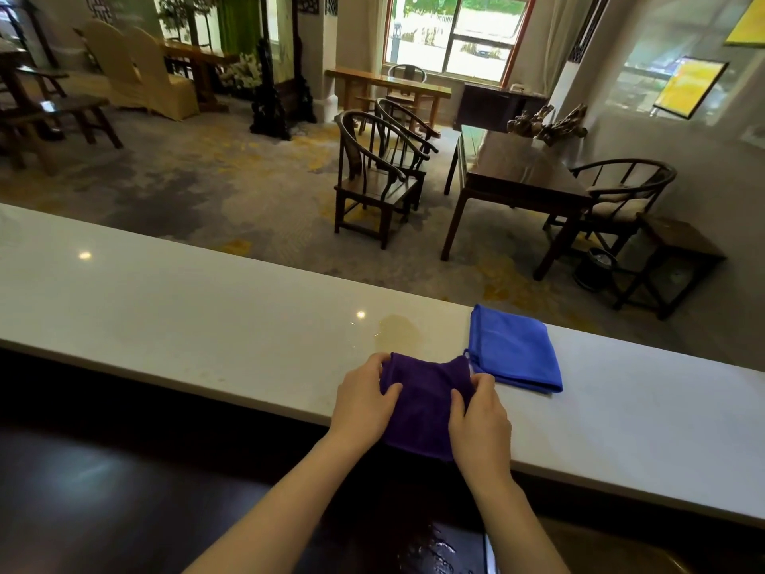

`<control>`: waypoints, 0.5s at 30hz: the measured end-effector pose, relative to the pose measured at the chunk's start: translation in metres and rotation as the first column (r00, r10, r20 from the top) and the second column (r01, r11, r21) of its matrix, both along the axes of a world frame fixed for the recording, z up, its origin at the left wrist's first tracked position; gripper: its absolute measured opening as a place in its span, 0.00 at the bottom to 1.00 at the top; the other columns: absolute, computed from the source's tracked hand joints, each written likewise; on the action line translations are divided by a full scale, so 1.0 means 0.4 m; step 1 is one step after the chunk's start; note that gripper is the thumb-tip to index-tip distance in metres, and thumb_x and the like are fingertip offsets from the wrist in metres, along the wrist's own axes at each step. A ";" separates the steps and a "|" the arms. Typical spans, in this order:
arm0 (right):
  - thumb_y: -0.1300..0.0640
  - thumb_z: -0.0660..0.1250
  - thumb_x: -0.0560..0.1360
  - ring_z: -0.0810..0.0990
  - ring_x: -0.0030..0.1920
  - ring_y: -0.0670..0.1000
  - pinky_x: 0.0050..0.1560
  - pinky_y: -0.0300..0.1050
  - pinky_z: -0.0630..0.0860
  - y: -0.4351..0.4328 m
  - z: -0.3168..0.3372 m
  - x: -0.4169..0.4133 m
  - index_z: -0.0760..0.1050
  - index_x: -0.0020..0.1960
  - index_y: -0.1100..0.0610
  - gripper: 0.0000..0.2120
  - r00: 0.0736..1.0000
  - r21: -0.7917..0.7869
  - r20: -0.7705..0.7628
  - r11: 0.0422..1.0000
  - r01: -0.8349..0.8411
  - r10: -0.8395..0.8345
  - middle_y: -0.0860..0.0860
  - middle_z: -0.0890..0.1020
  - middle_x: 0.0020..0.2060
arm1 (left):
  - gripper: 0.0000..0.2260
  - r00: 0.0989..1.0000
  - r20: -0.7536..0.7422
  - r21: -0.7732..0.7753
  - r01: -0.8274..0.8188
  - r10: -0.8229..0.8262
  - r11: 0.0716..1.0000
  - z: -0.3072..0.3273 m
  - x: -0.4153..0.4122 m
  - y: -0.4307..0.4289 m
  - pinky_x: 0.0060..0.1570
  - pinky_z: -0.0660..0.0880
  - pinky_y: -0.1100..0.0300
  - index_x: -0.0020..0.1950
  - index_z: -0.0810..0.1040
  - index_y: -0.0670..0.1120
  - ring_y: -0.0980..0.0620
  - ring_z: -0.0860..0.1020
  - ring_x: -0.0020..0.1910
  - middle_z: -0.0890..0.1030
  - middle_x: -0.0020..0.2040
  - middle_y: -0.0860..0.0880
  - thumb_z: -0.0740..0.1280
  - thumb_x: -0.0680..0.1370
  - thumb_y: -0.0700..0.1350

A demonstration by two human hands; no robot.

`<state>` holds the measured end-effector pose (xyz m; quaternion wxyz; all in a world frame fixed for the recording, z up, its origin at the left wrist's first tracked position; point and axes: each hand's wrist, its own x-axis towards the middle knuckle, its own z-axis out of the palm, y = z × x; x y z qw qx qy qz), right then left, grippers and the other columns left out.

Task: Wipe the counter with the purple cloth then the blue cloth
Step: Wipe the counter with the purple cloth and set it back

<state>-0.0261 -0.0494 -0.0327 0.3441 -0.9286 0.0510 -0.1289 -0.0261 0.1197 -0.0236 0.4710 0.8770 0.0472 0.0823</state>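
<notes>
A purple cloth (422, 401) lies at the near edge of the white counter (198, 321), partly hanging over it. My left hand (366, 401) grips its left side and my right hand (480, 424) grips its right side, thumbs on top. A folded blue cloth (515, 350) rests flat on the counter just right of the purple one, touching its far right corner. A yellowish wet stain (397, 331) sits on the counter just beyond the purple cloth.
Below the counter's near edge is a dark lower surface (124, 482). Beyond the far edge the floor drops away to a carpeted room with wooden chairs (372, 180) and a table (517, 167).
</notes>
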 end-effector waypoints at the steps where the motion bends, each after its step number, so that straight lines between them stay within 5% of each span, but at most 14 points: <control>1: 0.55 0.63 0.80 0.77 0.45 0.45 0.42 0.39 0.74 0.002 -0.002 -0.001 0.67 0.58 0.53 0.09 1.000 -0.028 0.008 1.000 0.008 -0.008 0.48 0.77 0.49 | 0.19 1.000 0.008 0.012 0.002 -0.002 1.000 0.000 0.001 0.003 0.47 0.74 0.68 0.68 0.72 0.51 0.62 0.76 0.42 0.79 0.49 0.58 0.69 0.77 0.46; 9: 0.47 0.67 0.76 0.71 0.63 0.53 0.61 0.51 0.73 0.013 0.006 -0.025 0.68 0.66 0.56 0.22 0.989 -0.266 0.136 0.960 0.093 -0.058 0.54 0.73 0.64 | 0.23 0.997 0.060 0.143 0.035 -0.044 0.989 0.007 -0.017 0.054 0.58 0.75 0.58 0.71 0.69 0.52 0.55 0.77 0.55 0.77 0.61 0.53 0.68 0.77 0.52; 15: 0.38 0.61 0.75 0.69 0.59 0.46 0.58 0.43 0.72 0.079 0.004 -0.058 0.67 0.64 0.51 0.23 0.985 -0.229 0.141 0.971 -0.070 0.104 0.48 0.71 0.60 | 0.18 0.979 0.204 0.321 -0.041 -0.027 0.946 -0.005 -0.080 0.165 0.59 0.73 0.59 0.68 0.73 0.48 0.53 0.73 0.60 0.77 0.61 0.51 0.66 0.79 0.51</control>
